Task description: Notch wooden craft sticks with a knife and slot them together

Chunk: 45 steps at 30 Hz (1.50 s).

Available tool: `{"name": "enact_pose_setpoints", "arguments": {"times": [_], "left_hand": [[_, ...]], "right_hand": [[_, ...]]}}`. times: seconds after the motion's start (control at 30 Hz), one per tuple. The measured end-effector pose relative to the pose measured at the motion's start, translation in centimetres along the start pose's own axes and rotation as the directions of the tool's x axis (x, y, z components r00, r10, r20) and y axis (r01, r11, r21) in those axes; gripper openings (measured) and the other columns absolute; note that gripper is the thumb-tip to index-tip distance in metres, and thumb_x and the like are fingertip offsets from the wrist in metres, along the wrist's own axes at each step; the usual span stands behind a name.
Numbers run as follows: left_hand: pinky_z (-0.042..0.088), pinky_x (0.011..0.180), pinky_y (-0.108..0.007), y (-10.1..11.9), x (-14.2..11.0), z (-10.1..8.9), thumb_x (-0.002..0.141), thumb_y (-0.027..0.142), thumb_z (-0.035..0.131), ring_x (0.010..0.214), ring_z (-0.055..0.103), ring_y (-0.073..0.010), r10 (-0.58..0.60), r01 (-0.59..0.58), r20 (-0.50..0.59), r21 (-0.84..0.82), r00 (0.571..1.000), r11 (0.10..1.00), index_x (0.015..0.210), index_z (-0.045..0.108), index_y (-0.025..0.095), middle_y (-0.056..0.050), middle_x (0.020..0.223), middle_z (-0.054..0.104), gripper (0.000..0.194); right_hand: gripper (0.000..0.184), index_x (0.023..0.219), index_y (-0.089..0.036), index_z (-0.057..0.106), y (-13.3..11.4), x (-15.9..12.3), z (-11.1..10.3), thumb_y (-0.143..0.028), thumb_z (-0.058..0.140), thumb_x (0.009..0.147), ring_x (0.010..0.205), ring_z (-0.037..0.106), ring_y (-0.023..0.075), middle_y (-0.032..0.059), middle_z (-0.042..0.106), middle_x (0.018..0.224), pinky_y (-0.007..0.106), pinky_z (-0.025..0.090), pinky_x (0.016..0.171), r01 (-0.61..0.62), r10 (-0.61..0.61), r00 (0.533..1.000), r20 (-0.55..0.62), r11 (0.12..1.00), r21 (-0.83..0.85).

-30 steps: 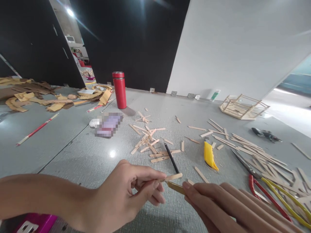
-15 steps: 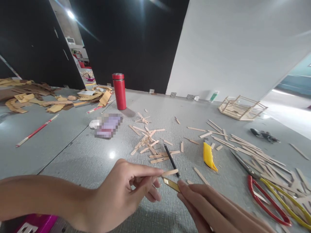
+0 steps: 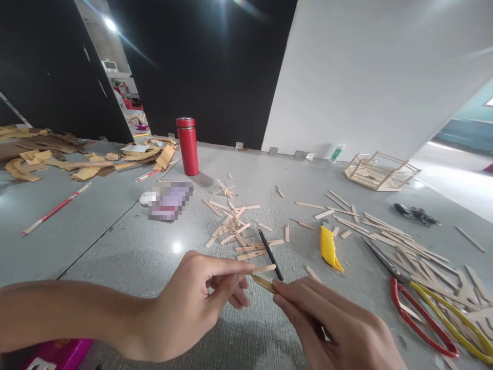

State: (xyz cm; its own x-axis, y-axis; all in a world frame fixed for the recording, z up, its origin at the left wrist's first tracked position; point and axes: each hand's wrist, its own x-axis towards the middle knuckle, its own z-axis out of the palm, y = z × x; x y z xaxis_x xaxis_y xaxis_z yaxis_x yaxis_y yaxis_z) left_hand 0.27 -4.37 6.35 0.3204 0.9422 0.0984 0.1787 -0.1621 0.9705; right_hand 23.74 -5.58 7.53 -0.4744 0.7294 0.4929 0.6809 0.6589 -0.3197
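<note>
My left hand pinches a short wooden craft stick between thumb and fingertips, and the stick's rounded end points right. In my right hand is a flat, gold-coloured, blade-like strip; its slanted tip meets or nearly meets the stick beside my left fingertips. My right fingers cover its other end. Just beyond both hands a black pen lies across some craft sticks. A loose pile of craft sticks is spread behind it.
To the right lie a yellow utility knife, red-and-yellow-handled snips and many sticks. A stick frame stands farther back. A red flask, a blurred phone-like object and cardboard scraps are at left.
My right hand has turned and shifted slightly left and up, and the gold-coloured strip's tip has moved left along the stick. My left hand stays nearly in place, still holding the stick.
</note>
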Motion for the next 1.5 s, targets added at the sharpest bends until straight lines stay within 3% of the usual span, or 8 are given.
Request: {"name": "enact_pose_setpoints", "arguments": {"times": [0.13,0.37,0.57,0.87,1.13,1.23,1.4,1.5], "left_hand": [[0.066,0.069,-0.026,-0.5,0.1,0.1,0.105,0.033,0.053,0.074,0.077,-0.0158,0.023,-0.023,0.009,0.000,1.000,1.000,0.123,0.076,0.021,-0.005,0.082,0.077,0.031],[0.065,0.069,-0.029,-1.2,0.1,0.1,0.104,0.034,0.057,0.074,0.076,-0.0165,-0.007,0.007,0.000,-0.017,1.000,1.000,0.127,0.074,0.021,-0.004,0.081,0.078,0.031],[0.066,0.072,-0.030,-0.6,0.3,0.1,0.103,0.039,0.059,0.075,0.077,-0.0176,-0.071,0.073,0.022,-0.115,0.997,0.991,0.121,0.076,0.020,-0.006,0.084,0.076,0.032],[0.066,0.070,-0.026,0.4,0.3,0.0,0.099,0.035,0.066,0.074,0.077,-0.0166,-0.103,0.111,0.042,-0.325,0.994,0.939,0.114,0.076,0.014,-0.006,0.085,0.073,0.028],[0.066,0.078,-0.029,0.0,-0.1,0.0,0.104,0.035,0.058,0.082,0.078,-0.0180,-0.009,0.014,0.062,-0.088,0.998,0.996,0.122,0.076,0.022,-0.006,0.086,0.079,0.029],[0.066,0.076,-0.029,0.4,0.0,-0.1,0.103,0.036,0.059,0.080,0.077,-0.0177,-0.022,0.032,0.061,-0.159,0.998,0.987,0.121,0.076,0.021,-0.006,0.089,0.077,0.029],[0.066,0.073,-0.030,0.9,0.6,-0.1,0.099,0.036,0.065,0.074,0.077,-0.0181,-0.117,0.137,0.075,-0.371,0.990,0.919,0.121,0.070,0.012,-0.008,0.087,0.073,0.033],[0.065,0.072,-0.030,1.1,0.7,-0.2,0.100,0.034,0.064,0.074,0.077,-0.0174,-0.101,0.129,0.089,-0.408,0.991,0.904,0.130,0.064,0.015,-0.005,0.087,0.072,0.035]], "right_hand": [[0.018,0.090,-0.026,0.069,-0.2,0.9,0.2,-0.025,0.056,0.102,0.052,0.063,0.0119,-0.0034,0.067,0.068,0.021,0.051,0.051,-0.179,0.171,0.982,0.084,0.979,0.097],[0.027,0.114,-0.021,0.066,0.3,-0.6,0.9,-0.008,0.048,0.098,0.082,0.073,0.0191,0.0074,0.075,0.105,0.028,0.055,0.069,0.135,-0.145,0.989,-0.041,0.975,-0.176],[0.018,0.094,-0.024,0.064,0.8,0.6,0.4,-0.010,0.055,0.099,0.066,0.066,0.0109,-0.0014,0.070,0.084,0.021,0.051,0.060,-0.060,0.055,0.998,0.042,0.990,0.129],[0.036,0.117,-0.019,0.065,1.0,0.0,-0.5,0.001,0.051,0.092,0.087,0.073,0.0197,0.0078,0.075,0.106,0.032,0.056,0.077,0.227,-0.237,0.970,-0.052,0.963,-0.143],[0.014,0.098,-0.027,0.070,0.4,1.3,-1.2,-0.017,0.059,0.100,0.061,0.064,0.0110,-0.0022,0.069,0.079,0.020,0.050,0.053,-0.082,0.055,0.987,0.154,0.981,0.176],[0.013,0.093,-0.025,0.069,0.8,1.7,-1.1,-0.015,0.061,0.098,0.060,0.063,0.0108,-0.0024,0.070,0.078,0.020,0.049,0.053,-0.087,0.067,0.993,0.099,0.974,0.210],[0.028,0.110,-0.020,0.067,1.6,1.5,-1.4,-0.001,0.056,0.093,0.081,0.071,0.0174,0.0069,0.075,0.102,0.028,0.055,0.071,0.275,-0.278,0.959,-0.053,0.960,-0.060],[0.028,0.112,-0.022,0.067,1.4,1.6,-1.4,-0.003,0.061,0.092,0.074,0.070,0.0155,0.0046,0.075,0.097,0.026,0.055,0.068,0.203,-0.213,0.963,-0.168,0.976,-0.076]]}}
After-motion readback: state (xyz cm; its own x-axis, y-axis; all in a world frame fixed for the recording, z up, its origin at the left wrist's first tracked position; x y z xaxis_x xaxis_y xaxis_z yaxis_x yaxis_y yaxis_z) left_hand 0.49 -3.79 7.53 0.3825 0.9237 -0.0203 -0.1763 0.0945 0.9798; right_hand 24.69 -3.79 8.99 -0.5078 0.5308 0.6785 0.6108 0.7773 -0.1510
